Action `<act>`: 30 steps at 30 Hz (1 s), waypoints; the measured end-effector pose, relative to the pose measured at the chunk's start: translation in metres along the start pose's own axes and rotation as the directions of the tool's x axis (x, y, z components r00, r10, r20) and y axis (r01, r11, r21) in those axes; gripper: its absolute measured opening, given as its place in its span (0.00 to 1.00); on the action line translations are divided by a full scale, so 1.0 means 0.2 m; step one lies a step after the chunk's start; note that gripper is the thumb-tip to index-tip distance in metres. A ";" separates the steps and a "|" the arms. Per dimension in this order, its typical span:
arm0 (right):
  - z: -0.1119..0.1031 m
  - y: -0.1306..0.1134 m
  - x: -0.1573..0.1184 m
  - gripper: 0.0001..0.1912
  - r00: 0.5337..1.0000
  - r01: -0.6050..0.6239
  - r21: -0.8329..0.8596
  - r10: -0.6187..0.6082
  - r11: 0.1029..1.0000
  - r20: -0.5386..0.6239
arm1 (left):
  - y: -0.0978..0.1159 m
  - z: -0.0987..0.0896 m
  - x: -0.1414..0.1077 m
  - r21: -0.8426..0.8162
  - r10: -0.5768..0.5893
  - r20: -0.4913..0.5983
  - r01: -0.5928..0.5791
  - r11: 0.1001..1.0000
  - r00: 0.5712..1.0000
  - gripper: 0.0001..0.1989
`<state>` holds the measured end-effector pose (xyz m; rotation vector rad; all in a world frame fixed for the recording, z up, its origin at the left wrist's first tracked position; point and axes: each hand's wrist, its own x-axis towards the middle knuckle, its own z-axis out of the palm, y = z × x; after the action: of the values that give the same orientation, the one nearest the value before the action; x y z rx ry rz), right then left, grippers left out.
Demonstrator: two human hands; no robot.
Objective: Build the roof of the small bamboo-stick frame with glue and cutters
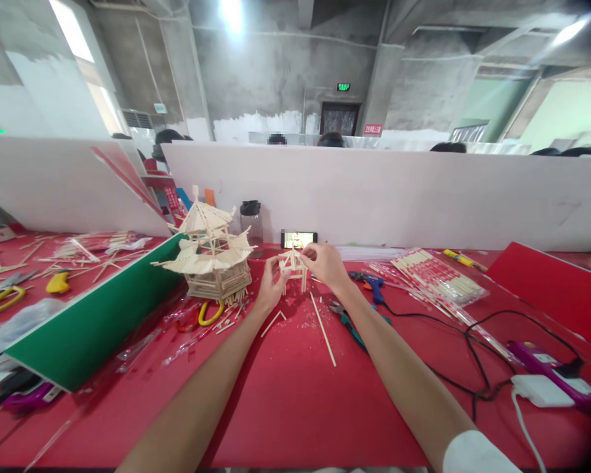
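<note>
A small pavilion frame of pale wooden sticks [294, 268] stands upright on the red table in front of me. My left hand [272, 281] grips its left side between thumb and fingers. At the frame's upper right, my right hand [328, 264] is closed in a pinch; whatever lies between those fingertips is too small to make out. Just behind the frame, a phone [306, 239] leans with its screen lit. To the left rises a larger tiered stick pavilion [219, 282]. Loose sticks [324, 332] lie on the table nearer to me.
Pliers [350, 325] and a blue glue gun [375, 288] lie by my right forearm, with black cable trailing right to a purple power strip [542, 368]. Packed sticks [438, 276] are at the right. Left are yellow-handled scissors [211, 314], a green board [103, 315] and a bottle [251, 230].
</note>
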<state>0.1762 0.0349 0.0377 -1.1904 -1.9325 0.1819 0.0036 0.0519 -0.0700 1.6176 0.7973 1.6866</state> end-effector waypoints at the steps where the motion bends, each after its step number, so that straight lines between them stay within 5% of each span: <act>1: 0.00 0.00 0.00 0.05 1.000 0.007 -0.033 -0.007 0.999 -0.005 | 0.00 0.00 0.00 0.000 0.001 -0.003 -0.001 1.000 1.000 0.18; 16: 0.04 0.00 0.00 0.03 0.999 -0.009 -0.201 0.020 0.980 0.051 | 0.00 0.00 0.00 -0.013 0.003 -0.001 -0.003 1.000 1.000 0.18; 24: -0.07 0.04 0.02 0.01 0.995 -0.053 -0.033 0.055 0.998 0.088 | -0.02 0.00 0.01 -0.007 0.003 -0.007 -0.003 1.000 1.000 0.19; 30: -0.03 0.13 0.03 0.06 0.990 -0.071 0.094 0.059 0.993 0.125 | -0.01 0.00 0.01 -0.002 -0.006 -0.002 0.006 1.000 1.000 0.19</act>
<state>0.1971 0.0514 0.0320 -1.2017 -1.9666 0.3888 0.0034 0.0543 -0.0714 1.6112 0.8006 1.6844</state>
